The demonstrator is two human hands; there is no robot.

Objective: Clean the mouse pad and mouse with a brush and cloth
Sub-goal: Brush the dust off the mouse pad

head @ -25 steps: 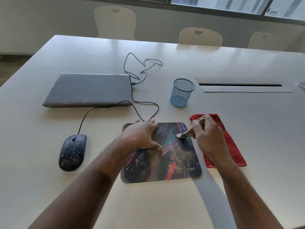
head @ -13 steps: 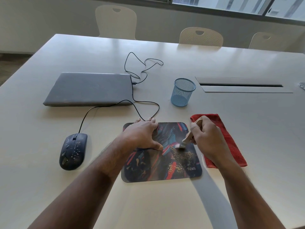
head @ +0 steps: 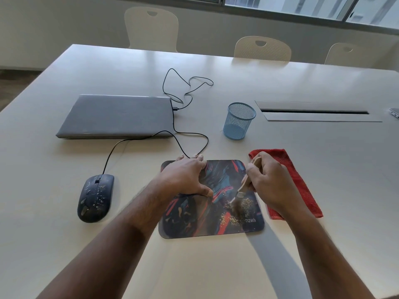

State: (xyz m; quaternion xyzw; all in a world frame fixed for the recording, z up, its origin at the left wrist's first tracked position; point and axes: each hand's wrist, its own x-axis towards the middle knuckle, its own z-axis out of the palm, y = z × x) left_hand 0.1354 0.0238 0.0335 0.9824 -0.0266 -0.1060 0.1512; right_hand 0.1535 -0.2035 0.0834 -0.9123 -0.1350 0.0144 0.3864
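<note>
The right hand (head: 273, 182) has swept the brush (head: 241, 192) down toward lower right of the mouse pad (head: 187, 221), scattering the crumbs (head: 232, 220) there.

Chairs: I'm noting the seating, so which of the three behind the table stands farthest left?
The tall-backed chair beyond the laptop; the other two sit lower, right of it.

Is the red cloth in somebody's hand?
No, the red cloth lies flat on the table; the right hand grips the brush.
</note>
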